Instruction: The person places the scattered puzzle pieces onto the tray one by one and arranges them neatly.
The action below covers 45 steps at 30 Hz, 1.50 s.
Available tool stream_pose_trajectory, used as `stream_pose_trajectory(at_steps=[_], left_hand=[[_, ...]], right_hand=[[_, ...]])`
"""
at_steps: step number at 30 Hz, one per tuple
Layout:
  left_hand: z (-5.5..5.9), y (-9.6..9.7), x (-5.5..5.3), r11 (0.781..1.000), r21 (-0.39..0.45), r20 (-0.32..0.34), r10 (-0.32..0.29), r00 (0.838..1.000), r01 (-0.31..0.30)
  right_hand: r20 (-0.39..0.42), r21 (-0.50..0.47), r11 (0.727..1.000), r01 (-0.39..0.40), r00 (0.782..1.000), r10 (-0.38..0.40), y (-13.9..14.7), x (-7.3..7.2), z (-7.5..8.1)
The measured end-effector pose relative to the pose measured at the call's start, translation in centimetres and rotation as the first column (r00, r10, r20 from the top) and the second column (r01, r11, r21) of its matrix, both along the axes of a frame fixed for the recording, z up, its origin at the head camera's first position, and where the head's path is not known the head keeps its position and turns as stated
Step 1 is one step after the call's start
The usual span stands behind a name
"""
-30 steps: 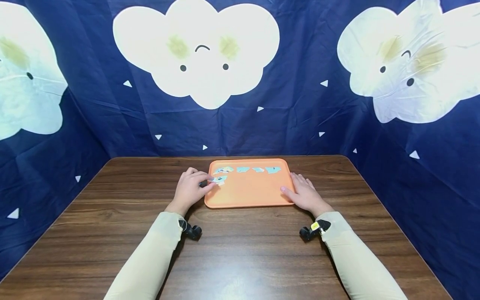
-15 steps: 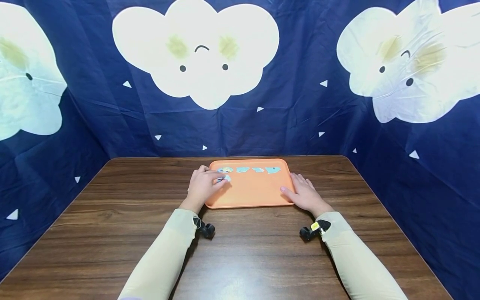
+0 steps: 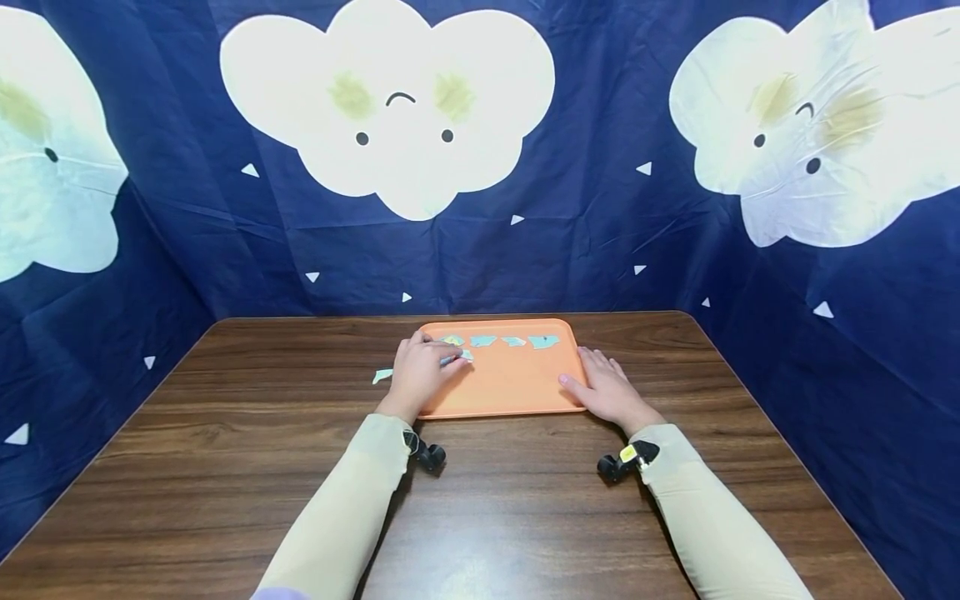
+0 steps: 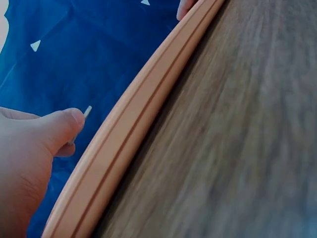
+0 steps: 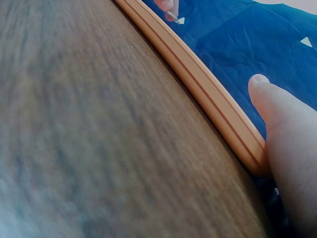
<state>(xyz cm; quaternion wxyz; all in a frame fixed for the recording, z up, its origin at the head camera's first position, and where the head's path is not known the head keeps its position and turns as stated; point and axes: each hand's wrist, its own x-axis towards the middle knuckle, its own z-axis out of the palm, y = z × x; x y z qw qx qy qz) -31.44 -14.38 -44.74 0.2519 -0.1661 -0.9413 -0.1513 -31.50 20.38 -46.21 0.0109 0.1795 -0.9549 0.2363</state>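
Observation:
My left hand (image 3: 418, 375) pinches a flat light-blue puzzle piece (image 3: 467, 356) between thumb and fingers, over the left part of an orange tray (image 3: 510, 400). Edge-on, that piece (image 4: 88, 111) shows as a thin pale strip past the thumb in the left wrist view. Along the tray's far side lie several irregular puzzle pieces, including a light-blue one (image 3: 482, 341), a smaller one (image 3: 513, 341) and a wider one (image 3: 543, 342). A yellowish piece (image 3: 453, 340) is partly hidden by my left hand. My right hand (image 3: 611, 390) rests at the tray's right edge, fingers extended.
Another light-blue piece (image 3: 382, 376) lies on the brown wooden table (image 3: 517, 500), left of the tray and beside my left hand. A dark blue curtain (image 3: 480, 267) with white clouds hangs behind the table and along both sides.
My left hand has moved right, from the tray's left edge inward, carrying the pinched puzzle piece. This uncovers the light-blue piece on the table. My right hand stays in place.

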Motion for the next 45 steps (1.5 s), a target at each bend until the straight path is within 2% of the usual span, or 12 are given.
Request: stream_pose_trajectory(at_steps=[7, 16, 27, 30, 35, 42, 45], left_hand=[[0.3, 0.7, -0.3, 0.996, -0.073, 0.056, 0.062, 0.997, -0.058], [0.0, 1.1, -0.7, 0.991, -0.122, 0.063, 0.063, 0.996, -0.055], [-0.3, 1.2, -0.6, 0.982, -0.172, 0.082, 0.088, 0.993, -0.073], [-0.4, 1.1, -0.6, 0.989, -0.136, 0.073, 0.072, 0.995, -0.061], [-0.5, 0.1, -0.5, 0.998, -0.007, 0.023, 0.055, 0.998, -0.055], [-0.8, -2.9, -0.2, 0.984, 0.149, -0.022, 0.101, 0.995, -0.096], [-0.8, -4.6, 0.0, 0.974, 0.203, 0.009, 0.098, 0.995, -0.097]], right_hand=[[0.008, 0.002, 1.0, 0.002, 1.0, -0.002, -0.2, 0.1, 0.1], [0.008, -0.002, 1.0, 0.006, 1.0, -0.006, -0.1, 0.2, 0.3], [-0.01, -0.004, 1.0, 0.002, 1.0, -0.003, 0.0, 0.1, 0.1], [-0.008, -0.005, 1.0, 0.001, 1.0, -0.001, 0.0, 0.1, 0.2], [-0.008, -0.004, 1.0, 0.002, 1.0, -0.002, 0.1, 0.2, 0.2], [0.0, -0.003, 1.0, 0.003, 1.0, -0.003, 0.0, 0.1, -0.1], [0.001, -0.009, 1.0, 0.005, 1.0, -0.005, 0.0, 0.1, -0.1]])
